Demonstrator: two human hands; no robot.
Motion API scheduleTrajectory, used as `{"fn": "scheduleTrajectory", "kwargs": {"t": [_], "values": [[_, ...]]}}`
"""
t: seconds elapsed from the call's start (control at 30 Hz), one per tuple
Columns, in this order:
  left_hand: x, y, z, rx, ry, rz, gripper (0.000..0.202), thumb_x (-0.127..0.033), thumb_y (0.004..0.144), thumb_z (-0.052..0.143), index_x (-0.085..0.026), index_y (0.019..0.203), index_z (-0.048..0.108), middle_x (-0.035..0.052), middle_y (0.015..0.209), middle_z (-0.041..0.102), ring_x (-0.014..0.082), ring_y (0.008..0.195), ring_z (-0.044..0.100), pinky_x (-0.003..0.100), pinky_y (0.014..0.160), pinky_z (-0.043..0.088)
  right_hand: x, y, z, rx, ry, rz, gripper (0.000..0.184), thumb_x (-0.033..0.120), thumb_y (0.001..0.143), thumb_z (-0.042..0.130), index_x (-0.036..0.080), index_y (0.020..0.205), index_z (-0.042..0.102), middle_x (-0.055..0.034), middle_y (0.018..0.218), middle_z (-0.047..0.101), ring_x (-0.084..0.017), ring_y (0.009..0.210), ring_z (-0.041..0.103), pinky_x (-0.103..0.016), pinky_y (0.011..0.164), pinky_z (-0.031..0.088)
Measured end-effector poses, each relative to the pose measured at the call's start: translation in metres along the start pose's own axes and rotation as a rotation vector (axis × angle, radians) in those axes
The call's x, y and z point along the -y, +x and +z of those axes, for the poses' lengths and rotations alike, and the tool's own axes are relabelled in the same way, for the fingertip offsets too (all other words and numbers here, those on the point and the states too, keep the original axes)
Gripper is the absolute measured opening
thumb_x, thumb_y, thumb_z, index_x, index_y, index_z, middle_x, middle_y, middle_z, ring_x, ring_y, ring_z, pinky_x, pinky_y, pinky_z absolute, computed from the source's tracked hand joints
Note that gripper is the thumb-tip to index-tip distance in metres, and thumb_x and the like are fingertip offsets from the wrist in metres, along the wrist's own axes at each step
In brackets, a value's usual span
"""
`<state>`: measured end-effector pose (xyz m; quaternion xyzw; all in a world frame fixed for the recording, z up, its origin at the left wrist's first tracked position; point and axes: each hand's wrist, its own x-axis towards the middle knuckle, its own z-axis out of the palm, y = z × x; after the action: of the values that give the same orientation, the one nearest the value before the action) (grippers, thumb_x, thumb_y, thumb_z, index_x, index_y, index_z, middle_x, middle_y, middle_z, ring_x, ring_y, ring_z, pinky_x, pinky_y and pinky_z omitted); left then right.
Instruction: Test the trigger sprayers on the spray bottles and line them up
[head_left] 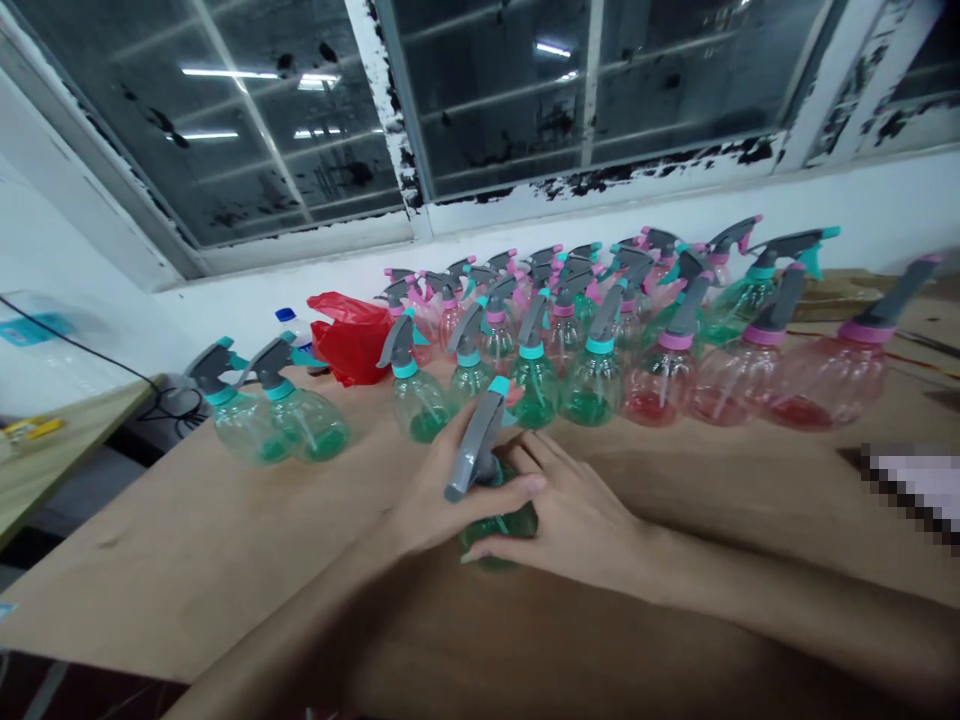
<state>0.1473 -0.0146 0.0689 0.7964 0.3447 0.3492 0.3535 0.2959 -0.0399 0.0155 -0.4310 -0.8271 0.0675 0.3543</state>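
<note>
Our left hand (439, 492) and right hand (589, 512) are both closed around one green spray bottle (480, 445), the left round its neck from one side and the right round its body from the other, with the two thumbs crossing its near side. We have it upright or nearly so, low over the near part of the worktop (247, 560); our hands hide too much to tell whether its base touches. Its teal nozzle points away from us. The step in hand seems to be steadying and handling this one bottle; any next move calls, we judge, for a firm hold on the rounded body without pressing the trigger. Just beyond our hands stands a row of green bottles (536, 390) and, to the right, red-tinted bottles (660, 390), with more crowded behind. Two other green bottles (315, 425) stand apart to the left, and a red bag (352, 335) lies near the wall below the window (487, 100).
</note>
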Motion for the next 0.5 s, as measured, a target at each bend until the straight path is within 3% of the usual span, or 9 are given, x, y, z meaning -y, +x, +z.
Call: {"fn": "scheduleTrajectory", "kwargs": {"t": [0.13,0.33,0.5], "values": [[0.004,0.0,0.005,0.004,-0.133,0.023,0.047,-0.027,0.075,0.065,-0.02,0.119,0.051,0.0086,0.122,0.061,0.0254,0.113,0.057,0.038,0.095,0.049,0.003,0.001,0.009,-0.005,0.114,0.064,0.071,0.069,0.062,0.063,0.016,0.109,0.056,-0.011,0.103,0.06,-0.028,0.099,0.055,-0.044,0.086,0.046],[0.008,0.004,0.005,0.032,-0.13,0.001,0.039,-0.021,0.076,0.062,-0.021,0.114,0.054,0.0086,0.123,0.06,0.0229,0.109,0.059,0.038,0.097,0.047,0.003,-0.001,0.025,-0.063,0.152,0.111,0.083,0.073,0.061,0.061,0.012,0.116,0.053,-0.0147,0.104,0.061,-0.03,0.099,0.057,-0.046,0.085,0.046],[0.008,0.006,0.005,-0.031,-0.015,0.022,0.033,-0.021,0.075,0.062,-0.022,0.108,0.058,0.0078,0.111,0.066,0.0235,0.101,0.062,0.037,0.09,0.051,-0.024,-0.019,0.022,0.066,0.08,0.028,0.09,0.078,0.064,0.053,0.008,0.121,0.05,-0.0206,0.115,0.06,-0.035,0.107,0.055,-0.053,0.093,0.041]]}}
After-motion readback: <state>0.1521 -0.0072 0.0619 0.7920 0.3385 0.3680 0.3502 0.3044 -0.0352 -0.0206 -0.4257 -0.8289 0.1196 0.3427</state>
